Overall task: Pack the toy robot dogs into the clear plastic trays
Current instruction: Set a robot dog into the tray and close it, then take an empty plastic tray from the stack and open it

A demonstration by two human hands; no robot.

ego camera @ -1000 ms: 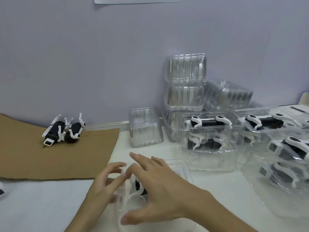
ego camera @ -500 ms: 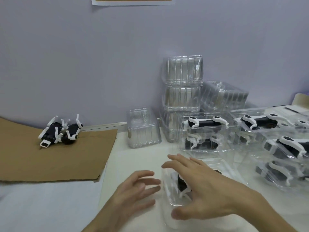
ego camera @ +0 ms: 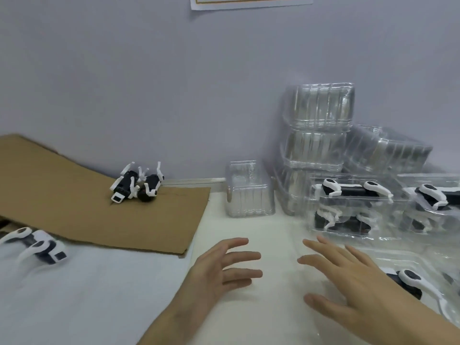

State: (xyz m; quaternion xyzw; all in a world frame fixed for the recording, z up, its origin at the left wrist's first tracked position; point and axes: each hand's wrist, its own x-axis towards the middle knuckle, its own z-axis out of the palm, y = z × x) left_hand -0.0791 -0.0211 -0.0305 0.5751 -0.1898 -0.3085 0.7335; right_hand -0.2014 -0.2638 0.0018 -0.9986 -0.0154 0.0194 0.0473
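My left hand [ego camera: 224, 267] and my right hand [ego camera: 348, 277] hover over the white table with fingers spread, holding nothing. Just right of my right hand lies a clear tray [ego camera: 438, 305] with a black-and-white robot dog [ego camera: 408, 282] in it. Two loose dogs [ego camera: 137, 185] lie tangled on the brown cardboard [ego camera: 74, 207] at the back left. Another loose dog [ego camera: 37, 245] lies at the left edge. Packed trays with dogs [ego camera: 348, 207] stand behind my right hand.
Empty clear trays [ego camera: 318, 135] are stacked against the lilac wall at the back right. A single empty tray [ego camera: 249, 190] stands upside down beside the cardboard's right edge. More packed trays [ego camera: 433, 197] crowd the far right.
The tray with the dog slid to the right under my right hand, which then came off it. My left hand let go and both hands now hang free. The view shifted left.
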